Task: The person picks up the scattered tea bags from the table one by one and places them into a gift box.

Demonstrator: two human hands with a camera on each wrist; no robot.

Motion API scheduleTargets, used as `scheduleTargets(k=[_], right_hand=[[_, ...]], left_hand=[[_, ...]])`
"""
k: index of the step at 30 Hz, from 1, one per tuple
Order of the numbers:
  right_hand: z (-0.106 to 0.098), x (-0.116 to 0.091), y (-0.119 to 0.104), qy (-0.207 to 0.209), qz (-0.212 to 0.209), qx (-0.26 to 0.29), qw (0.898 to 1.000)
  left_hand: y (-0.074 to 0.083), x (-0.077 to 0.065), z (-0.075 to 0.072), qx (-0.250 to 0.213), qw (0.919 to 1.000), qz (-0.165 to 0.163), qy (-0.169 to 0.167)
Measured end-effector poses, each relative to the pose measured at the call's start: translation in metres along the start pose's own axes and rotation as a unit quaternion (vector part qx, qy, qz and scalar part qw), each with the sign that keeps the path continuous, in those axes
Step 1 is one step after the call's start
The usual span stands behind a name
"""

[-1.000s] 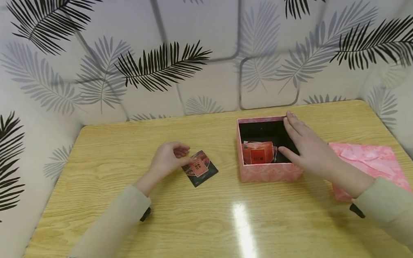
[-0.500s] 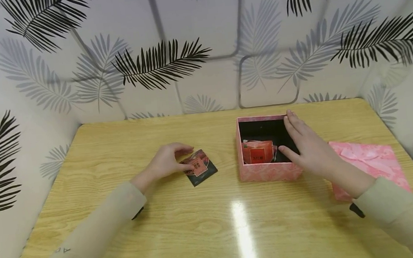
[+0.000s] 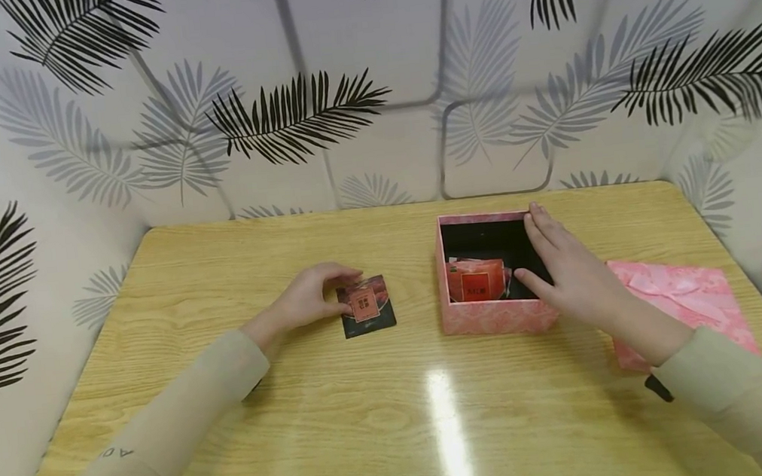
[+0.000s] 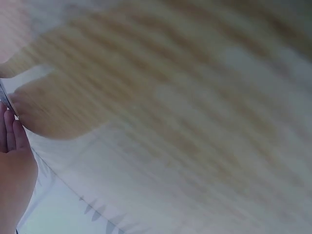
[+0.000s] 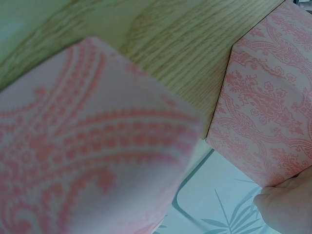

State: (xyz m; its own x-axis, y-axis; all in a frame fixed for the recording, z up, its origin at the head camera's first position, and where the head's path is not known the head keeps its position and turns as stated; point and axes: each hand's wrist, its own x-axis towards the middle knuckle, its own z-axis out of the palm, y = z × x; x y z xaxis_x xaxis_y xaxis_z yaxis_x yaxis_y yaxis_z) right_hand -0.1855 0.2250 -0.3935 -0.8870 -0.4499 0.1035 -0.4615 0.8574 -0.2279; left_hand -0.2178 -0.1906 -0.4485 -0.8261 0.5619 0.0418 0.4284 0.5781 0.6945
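Observation:
My left hand (image 3: 310,295) pinches the left edge of a flat black-and-red sachet (image 3: 369,316) with a pale red label, low over the table. In the left wrist view, the fingers (image 4: 14,139) show at the left edge with a dark sliver of the sachet beside them. To the right stands a pink patterned box (image 3: 497,320) with a black inside and no lid on. Several red sachets (image 3: 480,282) stand in its near left part. My right hand (image 3: 571,274) rests along the box's right rim, fingers extended and thumb over the inside.
The box's pink lid (image 3: 682,302) lies on the table right of the box, partly behind the right forearm. It looms large in the right wrist view. A wood-grain table (image 3: 343,423) carries everything, and a leaf-printed wall (image 3: 380,147) rises behind its far edge.
My left thumb and fingers have closed on the black-and-red sachet, which has turned and now sits squarer to the table and slightly left. The right hand and box have stayed put.

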Motion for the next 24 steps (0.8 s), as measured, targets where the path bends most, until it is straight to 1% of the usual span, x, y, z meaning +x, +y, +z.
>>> scheduleTargets(k=[2,4,9,11,13,15,20,24], right_hand=[[0.0,0.0,0.0,0.002,-0.002,0.001,1.0],[0.0,0.001,0.0,0.004,-0.004,0.0,1.0],[0.0,0.001,-0.001,0.006,-0.005,0.0,1.0],[-0.001,0.0,-0.001,0.007,-0.004,0.001,1.0],[-0.001,0.0,-0.001,0.007,-0.004,0.0,1.0],[-0.001,0.0,-0.002,0.007,-0.002,0.0,1.0],[-0.001,0.0,-0.002,0.005,-0.001,-0.001,1.0],[0.0,-0.001,-0.001,0.006,-0.003,0.001,1.0]], left_hand=[[0.0,0.001,0.0,-0.001,1.0,0.005,-0.004],[0.0,0.002,-0.001,0.007,1.0,0.002,-0.001],[0.002,0.004,0.0,0.059,0.9981,-0.016,0.012],[0.003,0.005,0.001,0.077,0.9968,-0.02,0.01],[0.004,0.006,0.002,0.089,0.9958,-0.018,0.005],[0.003,0.007,0.002,0.094,0.9955,-0.011,0.003],[0.002,0.01,0.001,0.078,0.9969,0.01,-0.003],[0.0,0.014,0.002,0.06,0.9981,0.01,-0.014]])
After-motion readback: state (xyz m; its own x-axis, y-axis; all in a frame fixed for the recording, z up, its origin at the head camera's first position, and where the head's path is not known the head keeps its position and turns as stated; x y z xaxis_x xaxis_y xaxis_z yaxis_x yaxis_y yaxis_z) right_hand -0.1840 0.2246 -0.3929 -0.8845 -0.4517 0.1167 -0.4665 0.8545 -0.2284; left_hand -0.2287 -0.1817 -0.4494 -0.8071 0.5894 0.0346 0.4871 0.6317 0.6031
